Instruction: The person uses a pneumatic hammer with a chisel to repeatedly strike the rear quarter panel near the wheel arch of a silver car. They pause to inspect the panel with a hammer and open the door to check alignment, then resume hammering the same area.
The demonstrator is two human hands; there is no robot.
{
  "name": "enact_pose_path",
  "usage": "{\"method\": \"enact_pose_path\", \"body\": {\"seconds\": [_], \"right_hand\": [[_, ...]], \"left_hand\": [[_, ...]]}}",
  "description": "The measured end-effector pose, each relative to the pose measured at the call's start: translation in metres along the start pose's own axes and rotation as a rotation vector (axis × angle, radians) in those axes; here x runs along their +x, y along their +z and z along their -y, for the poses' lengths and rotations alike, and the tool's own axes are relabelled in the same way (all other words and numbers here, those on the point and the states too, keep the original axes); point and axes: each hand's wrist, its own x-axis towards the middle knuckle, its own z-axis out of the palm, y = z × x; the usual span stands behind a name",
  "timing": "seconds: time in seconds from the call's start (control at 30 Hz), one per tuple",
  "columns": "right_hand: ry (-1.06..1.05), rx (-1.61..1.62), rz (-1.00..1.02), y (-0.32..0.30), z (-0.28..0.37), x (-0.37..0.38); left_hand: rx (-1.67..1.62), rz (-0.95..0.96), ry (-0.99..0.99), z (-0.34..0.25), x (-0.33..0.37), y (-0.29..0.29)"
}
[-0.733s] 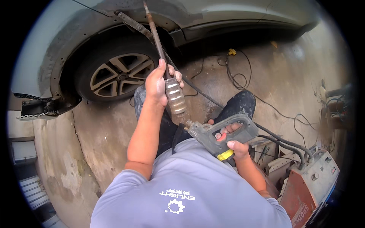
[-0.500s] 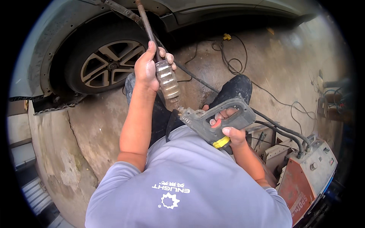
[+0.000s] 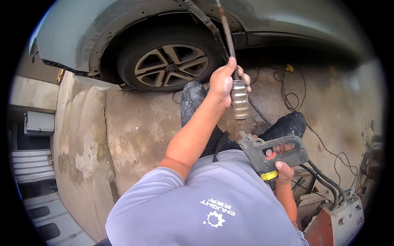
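My left hand is wrapped around a slide hammer where its rod meets the ridged metal weight. From there the rod runs up to the car's fender; how its tip sits there is hard to make out. At the lower end the slide hammer joins a grey pistol-shaped dent-puller gun with a red trigger and a yellow band. My right hand grips this gun, fingers through the handle loop and thumb on its near side. Beside the rod, a bar with holes rests against the fender.
The car's wheel and fender are in front. Thick hoses link the gun to a red and grey machine at right. A thin cable with a yellow plug lies on the concrete floor.
The view has swung left, so the car, hands and tool appear farther right. Both hands keep their grip, and the slide hammer stands more upright in the picture.
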Motion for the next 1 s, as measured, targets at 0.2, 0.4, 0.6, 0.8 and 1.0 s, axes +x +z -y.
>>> {"method": "enact_pose_path", "body": {"seconds": [0.2, 0.4, 0.6, 0.8, 1.0], "right_hand": [[-0.07, 0.048, -0.077, -0.012, -0.008, -0.007], [-0.116, 0.034, -0.025, -0.017, -0.011, -0.007], [-0.092, -0.001, -0.048, 0.003, -0.002, -0.003], [-0.082, 0.035, -0.078, -0.002, -0.006, -0.009], [-0.1, 0.046, -0.043, -0.002, -0.003, -0.01]], "left_hand": [[-0.028, 0.002, -0.008, 0.002, 0.002, -0.003], [-0.042, -0.017, -0.02, 0.001, 0.003, -0.002], [-0.048, -0.033, -0.026, -0.001, 0.002, -0.001], [-0.064, -0.021, -0.048, 0.0, 0.002, 0.0], [-0.082, 0.027, -0.033, 0.0, 0.0, -0.002]]}}
